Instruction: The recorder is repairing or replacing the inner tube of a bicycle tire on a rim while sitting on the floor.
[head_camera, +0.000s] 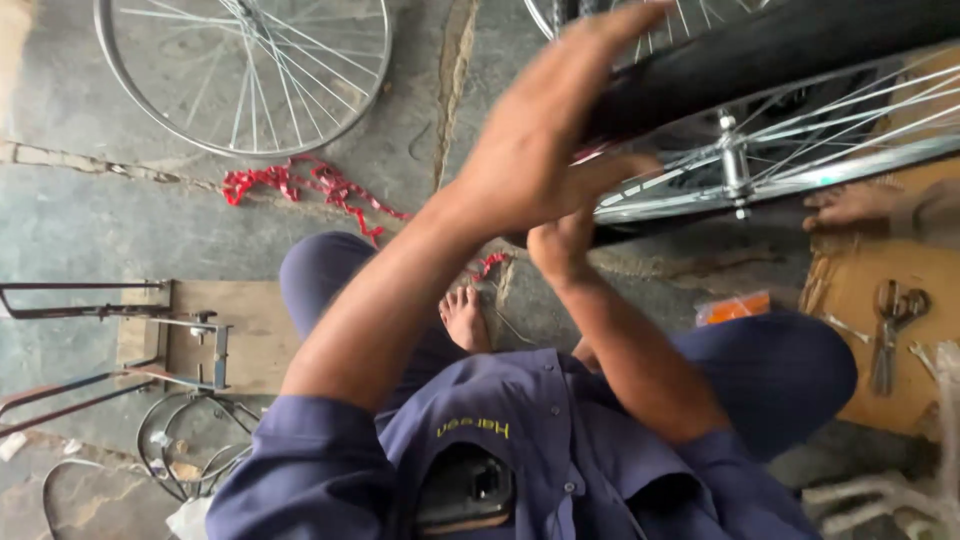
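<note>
While the person sits on the concrete floor (90, 220) with knees spread, both hands work at a bicycle wheel (760, 130) held up in front of the chest. The left hand (535, 140) lies flat against the black tyre (760, 50), its fingers (600, 40) straight and together, pressed along the rubber with the thumb hooked under toward the rim. The right hand (560, 245) sits just below it at the lower edge of the tyre, mostly hidden behind the left wrist; whether its fingers are curled on the tyre or loose, I cannot tell. The wheel tilts across the upper right of the view, with its hub and axle (735, 160) showing among the spokes.

A bare spoked rim (245, 75) lies on the floor at upper left, well apart from the hands, with a red strip (300, 185) trailing just below it. A bare foot (465, 315) rests between the knees. At right, another person's hand (850, 205) touches a wooden board (860, 290), where pliers (890, 330) lie. An orange packet (735, 307) sits near the right knee.
</note>
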